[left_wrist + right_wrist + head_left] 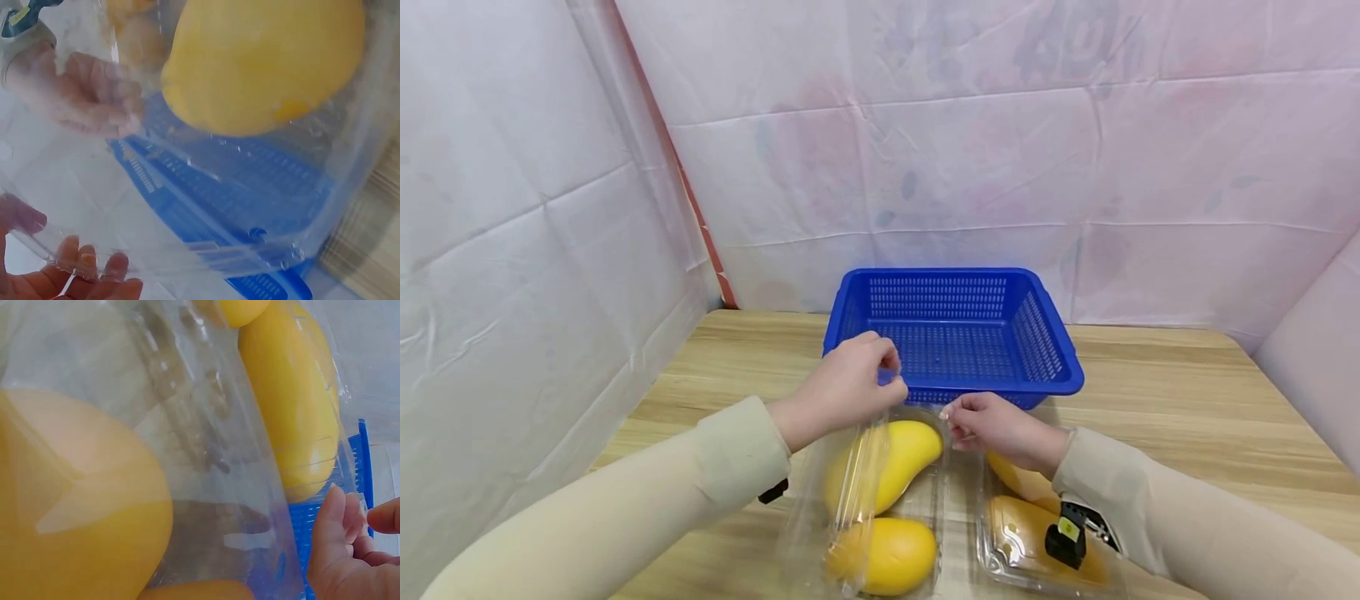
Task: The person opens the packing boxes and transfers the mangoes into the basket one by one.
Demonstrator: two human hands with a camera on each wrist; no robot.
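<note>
- Pale cloth (970,167) hangs behind a wooden table (1157,375).
- Left hand (850,379) pinches the raised clear lid (857,479); right hand (996,425) appears to pinch the rim of the box (921,500), which sits below both grips.
- If the left fingers slip, the lid could drop; uneven pulling could tip the box, rolling far mango (910,458) or near mango (901,554).
- Box's long axis runs towards the basket (940,350), just beyond the grips; far mango slants rightward and away, near mango lies crosswise.

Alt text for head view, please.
A person's left hand holds the raised lid of a clear box containing two yellow mangoes; the right hand is at its far right corner. A second clear box of mangoes lies to the right, a blue basket behind.
</note>
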